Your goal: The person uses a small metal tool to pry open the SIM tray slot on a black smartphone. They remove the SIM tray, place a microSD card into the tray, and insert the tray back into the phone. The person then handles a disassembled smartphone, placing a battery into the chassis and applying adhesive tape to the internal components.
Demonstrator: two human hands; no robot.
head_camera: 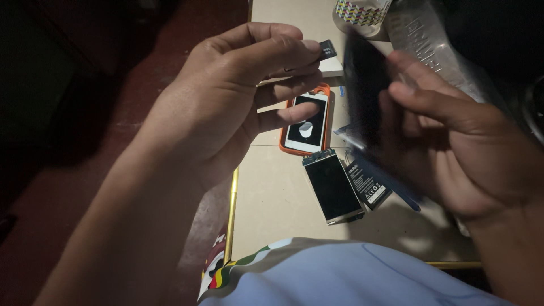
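My left hand [226, 96] is raised over the table's left edge and pinches a small black memory card [327, 50] between thumb and forefinger. My right hand [453, 136] holds a dark, flat phone-like slab [365, 90], blurred, upright in front of the palm. Below them on the beige table [272, 209] lie a white phone in an orange case [306, 122], a bare screen module [332, 186] and a black battery [365, 184].
A cup with a colourful zigzag pattern [362, 11] stands at the table's far edge beside a clear plastic sheet [430, 45]. Dark reddish floor [85, 141] lies left of the table. My light blue shirt [340, 277] fills the bottom.
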